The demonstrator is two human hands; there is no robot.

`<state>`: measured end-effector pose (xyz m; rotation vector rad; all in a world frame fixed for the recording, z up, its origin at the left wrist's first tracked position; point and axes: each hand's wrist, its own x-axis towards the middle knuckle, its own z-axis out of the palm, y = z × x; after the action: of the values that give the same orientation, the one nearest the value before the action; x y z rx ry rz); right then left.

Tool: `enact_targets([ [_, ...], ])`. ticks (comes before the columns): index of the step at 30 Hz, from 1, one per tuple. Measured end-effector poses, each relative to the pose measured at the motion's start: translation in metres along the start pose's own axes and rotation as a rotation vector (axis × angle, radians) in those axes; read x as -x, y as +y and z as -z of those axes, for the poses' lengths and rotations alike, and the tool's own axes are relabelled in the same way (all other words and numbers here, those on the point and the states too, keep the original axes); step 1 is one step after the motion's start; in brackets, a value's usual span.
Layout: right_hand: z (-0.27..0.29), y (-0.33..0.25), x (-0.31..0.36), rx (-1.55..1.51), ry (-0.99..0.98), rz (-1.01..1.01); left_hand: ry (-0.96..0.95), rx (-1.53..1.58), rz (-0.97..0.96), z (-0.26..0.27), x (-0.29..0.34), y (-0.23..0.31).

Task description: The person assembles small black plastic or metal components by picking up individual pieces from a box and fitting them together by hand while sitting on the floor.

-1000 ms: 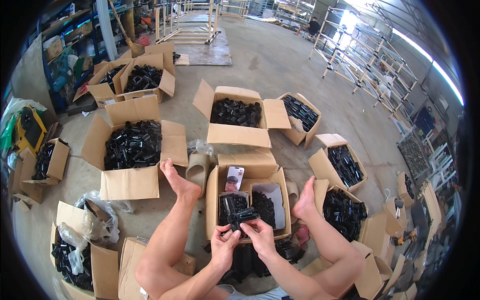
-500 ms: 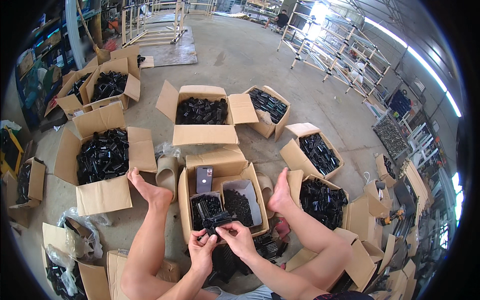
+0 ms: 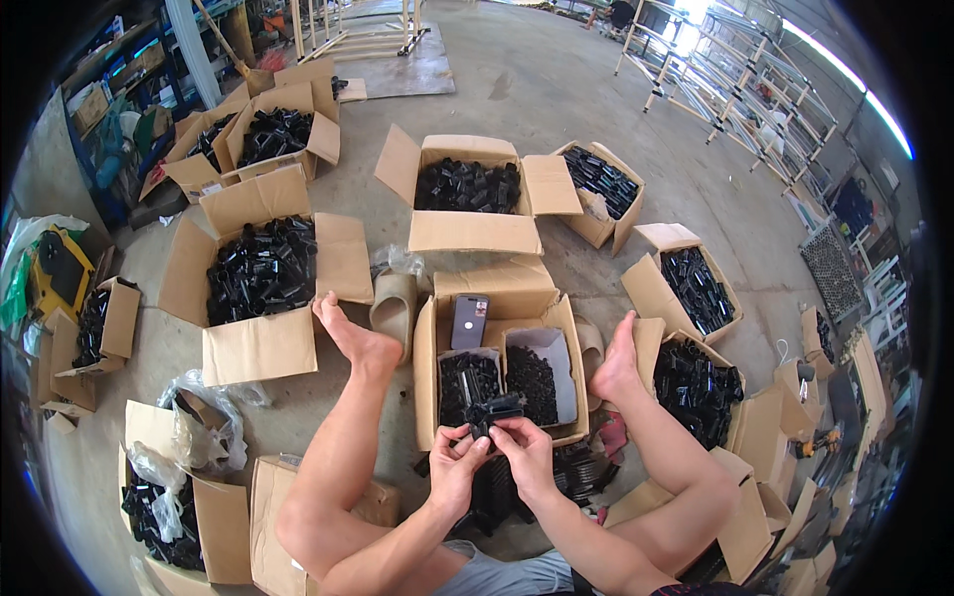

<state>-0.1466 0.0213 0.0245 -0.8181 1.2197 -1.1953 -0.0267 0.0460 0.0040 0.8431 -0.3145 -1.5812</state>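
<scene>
My left hand (image 3: pixel 454 475) and my right hand (image 3: pixel 527 455) meet in front of the middle cardboard box, fingertips pinching a black pipe joint (image 3: pixel 494 409) between them. Its arms stick out upward and to the right; my fingers hide its lower part. Just beyond it, the open box (image 3: pixel 425 382) holds two grey-lined compartments. Black parts (image 3: pixel 465 372) fill the left one, partly covered by the joint, and small black pieces (image 3: pixel 534 382) lie in the right one. A phone (image 3: pixel 469 320) leans upright at the back of this box.
Open boxes of black parts surround me, including one at left (image 3: pixel 260 340), one ahead (image 3: pixel 475 233) and one at right (image 3: pixel 696 392). My bare legs flank the middle box. Beside it lies a slipper (image 3: pixel 395 308). More black parts (image 3: pixel 581 472) are heaped beneath my hands. Pipe racks (image 3: pixel 730 89) stand farther off.
The view has swung left and slightly down, so everything sits farther right and higher. Both hands still grip the pipe joint, with the right fingers now closer around its lower part.
</scene>
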Motion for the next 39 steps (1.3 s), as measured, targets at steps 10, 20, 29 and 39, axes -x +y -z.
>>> enact_targets([
  [10,0.003,0.001,-0.005,0.024,0.001,-0.039,0.026,0.038,0.022,0.0,0.0,-0.001],
  [20,0.023,0.001,-0.005,0.009,0.027,-0.044,-0.032,-0.018,0.034,-0.002,-0.014,-0.021],
  [29,0.013,0.009,0.005,-0.004,0.028,-0.002,0.033,0.018,0.022,-0.002,0.0,-0.007],
  [39,0.016,0.009,0.001,0.117,0.055,0.024,0.03,-0.002,0.054,-0.003,0.002,-0.008],
])
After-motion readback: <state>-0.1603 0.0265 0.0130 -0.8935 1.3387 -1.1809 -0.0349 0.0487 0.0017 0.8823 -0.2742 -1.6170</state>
